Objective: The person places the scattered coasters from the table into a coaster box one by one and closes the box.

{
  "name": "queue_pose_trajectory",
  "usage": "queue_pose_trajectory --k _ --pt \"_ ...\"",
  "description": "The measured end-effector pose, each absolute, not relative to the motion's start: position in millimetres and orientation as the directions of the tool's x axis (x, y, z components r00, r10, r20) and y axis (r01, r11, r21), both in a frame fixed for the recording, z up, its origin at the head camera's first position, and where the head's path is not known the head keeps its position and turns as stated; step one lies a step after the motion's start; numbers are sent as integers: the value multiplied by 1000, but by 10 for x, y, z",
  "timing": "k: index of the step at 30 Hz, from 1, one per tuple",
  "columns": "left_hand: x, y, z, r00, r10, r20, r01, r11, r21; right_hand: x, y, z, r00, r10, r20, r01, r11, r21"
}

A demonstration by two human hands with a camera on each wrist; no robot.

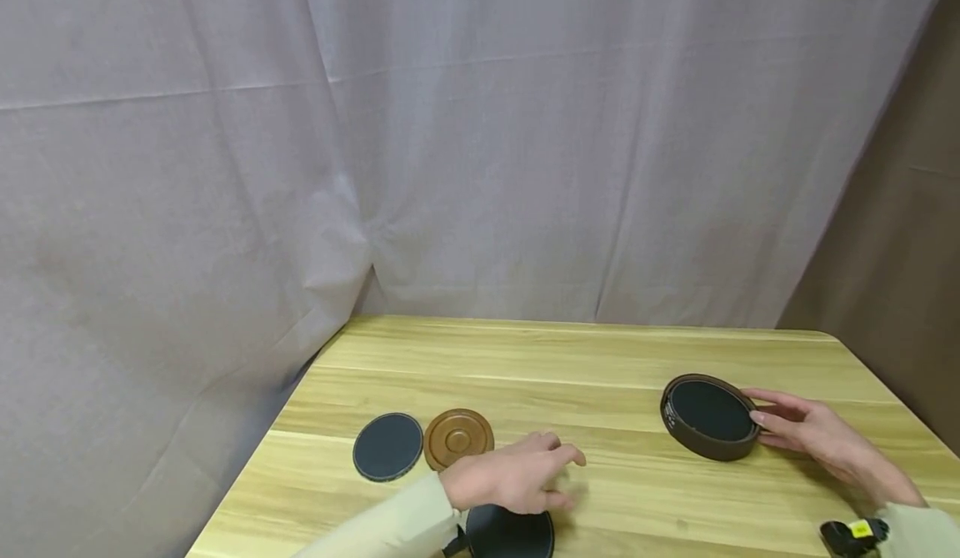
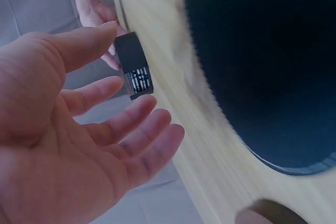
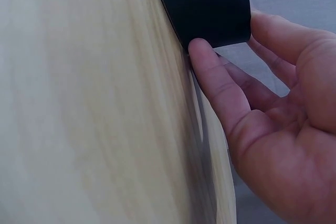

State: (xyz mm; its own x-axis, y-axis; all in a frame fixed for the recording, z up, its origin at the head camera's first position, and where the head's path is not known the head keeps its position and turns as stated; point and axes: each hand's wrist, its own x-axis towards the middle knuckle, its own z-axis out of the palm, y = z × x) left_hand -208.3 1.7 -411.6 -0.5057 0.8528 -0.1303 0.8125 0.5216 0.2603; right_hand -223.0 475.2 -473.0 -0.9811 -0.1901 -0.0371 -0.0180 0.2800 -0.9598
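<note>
My right hand (image 1: 813,433) is at the right side of a dark round coaster holder (image 1: 697,445), gripping its edge with thumb and fingers. A black round coaster (image 1: 712,410) lies inside the holder's rim. In the right wrist view the fingertips (image 3: 202,48) meet the holder's dark side wall. My left hand (image 1: 517,475) hangs over the table with fingers loosely spread and nothing in them. Beneath it lies another black coaster (image 1: 510,533), partly hidden by the hand and sleeve. The left wrist view shows the open palm (image 2: 89,124) beside this coaster's stitched edge.
A brown wooden disc with ringed grooves (image 1: 458,439) lies left of my left hand, next to a black stitched-edge coaster (image 1: 387,447). The light wood table (image 1: 570,366) ends at a grey curtain (image 1: 487,166) behind, with a brown curtain at the right.
</note>
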Motion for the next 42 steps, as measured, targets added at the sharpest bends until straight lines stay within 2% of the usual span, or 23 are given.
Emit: queue_pose_trajectory --k 4,14,24,31,42 --pt "-2014 -144 -4157 -511 852 -113 825 523 213 -2232 4751 -4724 -981 -191 -39 -17 282 -959" --pt "-1959 -440 -4217 -526 832 -176 829 547 112 -2225 4735 -4727 -984 -172 -49 -2 283 -959" --pt "-1930 -588 -4264 -599 765 -236 761 635 130 -2235 4745 -4742 -982 -184 -35 -13 256 -966" --pt "-2016 -571 -4280 -647 721 -248 692 692 206 -2231 4751 -4740 -981 -190 -44 -7 261 -965" --pt "-2126 -453 -4231 -644 685 -341 674 719 172 -2227 4737 -4718 -985 -166 -55 4 288 -957"
